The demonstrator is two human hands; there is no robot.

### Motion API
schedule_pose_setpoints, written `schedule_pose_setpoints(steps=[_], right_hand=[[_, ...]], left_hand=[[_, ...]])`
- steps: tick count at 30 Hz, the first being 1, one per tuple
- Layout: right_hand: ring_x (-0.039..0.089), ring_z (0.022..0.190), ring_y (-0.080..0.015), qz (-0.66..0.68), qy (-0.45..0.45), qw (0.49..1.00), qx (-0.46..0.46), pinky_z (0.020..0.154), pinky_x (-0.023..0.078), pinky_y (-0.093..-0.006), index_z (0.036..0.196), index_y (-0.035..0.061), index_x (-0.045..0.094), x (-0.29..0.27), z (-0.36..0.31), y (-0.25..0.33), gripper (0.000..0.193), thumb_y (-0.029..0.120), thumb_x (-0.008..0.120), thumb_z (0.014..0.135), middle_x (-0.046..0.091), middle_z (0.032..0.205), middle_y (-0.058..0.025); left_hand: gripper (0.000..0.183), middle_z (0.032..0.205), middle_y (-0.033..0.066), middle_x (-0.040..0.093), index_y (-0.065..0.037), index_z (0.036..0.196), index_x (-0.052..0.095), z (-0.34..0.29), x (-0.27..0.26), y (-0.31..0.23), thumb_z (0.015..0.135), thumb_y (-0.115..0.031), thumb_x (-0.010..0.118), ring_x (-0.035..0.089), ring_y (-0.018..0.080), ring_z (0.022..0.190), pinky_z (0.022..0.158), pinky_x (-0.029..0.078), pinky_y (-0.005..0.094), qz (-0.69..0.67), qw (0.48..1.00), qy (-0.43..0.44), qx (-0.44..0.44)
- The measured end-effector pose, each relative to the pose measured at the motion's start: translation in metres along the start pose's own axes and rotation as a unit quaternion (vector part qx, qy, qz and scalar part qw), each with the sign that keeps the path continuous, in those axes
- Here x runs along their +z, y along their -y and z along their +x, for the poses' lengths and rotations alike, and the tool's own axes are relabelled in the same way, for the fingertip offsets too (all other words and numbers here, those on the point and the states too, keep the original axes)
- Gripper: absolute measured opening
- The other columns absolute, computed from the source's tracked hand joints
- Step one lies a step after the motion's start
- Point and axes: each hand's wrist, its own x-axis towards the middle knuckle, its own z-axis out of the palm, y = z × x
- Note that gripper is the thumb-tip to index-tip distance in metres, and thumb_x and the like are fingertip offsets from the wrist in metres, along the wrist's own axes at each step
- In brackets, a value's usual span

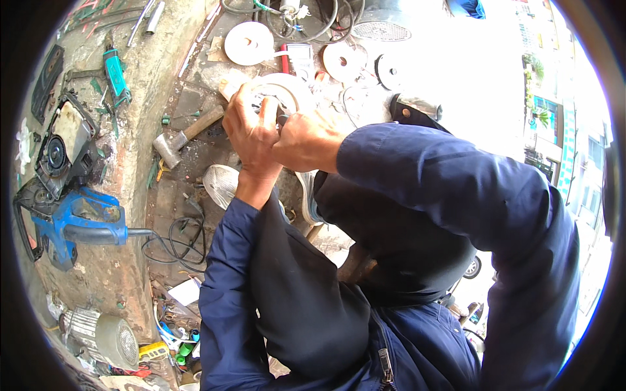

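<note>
Head cam | L hand [253,135] + R hand [308,140] bunched tog. at rnd whitish part [293,90], pinch hidden, can't tell | claw-less hammer [190,133] nearby L

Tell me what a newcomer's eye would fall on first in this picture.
Probably the person's left hand and right hand, close together at a pale round part above the picture's centre. Next come the bright blue corded tool at the left and the wooden-handled hammer just left of the hands.

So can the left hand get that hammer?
Probably yes: the hammer lies close beside the left hand, and nothing seems to lie on it. But that hand looks busy at the round pale part.
</note>
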Motion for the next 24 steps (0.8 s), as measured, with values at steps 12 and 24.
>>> schedule_pose_setpoints(steps=[12, 24], right_hand=[[0.08, 0.092, -0.0384, -0.066, 0.016, 0.996, -0.055, 0.083, 0.063, -0.0459, 0.108, -0.0047, 0.08, 0.008, 0.016, -0.013, 0.035, 0.02, 0.065, 0.088, 0.078, 0.097, -0.0282], [0.076, 0.066, -0.0309, 0.107, -0.09, 0.99, -0.007, 0.061, 0.06, -0.0459, 0.095, -0.0092, 0.076, 0.049, 0.02, -0.023, 0.032, 0.022, 0.07, 0.09, 0.075, 0.076, -0.0233]], left_hand=[[0.035, 0.147, 0.021, 0.06, -0.004, 0.113, 0.074, 0.0, 0.001, 0.001, 0.086, -0.026, 0.079, 0.058, 0.0409, 0.137, 0.111, 0.045, 0.0547, 0.003, 1.0, -0.013, -0.005], [0.034, 0.147, 0.0197, 0.061, -0.003, 0.12, 0.075, -0.002, 0.003, 0.003, 0.088, -0.016, 0.076, 0.059, 0.0398, 0.136, 0.11, 0.047, 0.0537, 0.027, 1.0, -0.001, -0.004]])
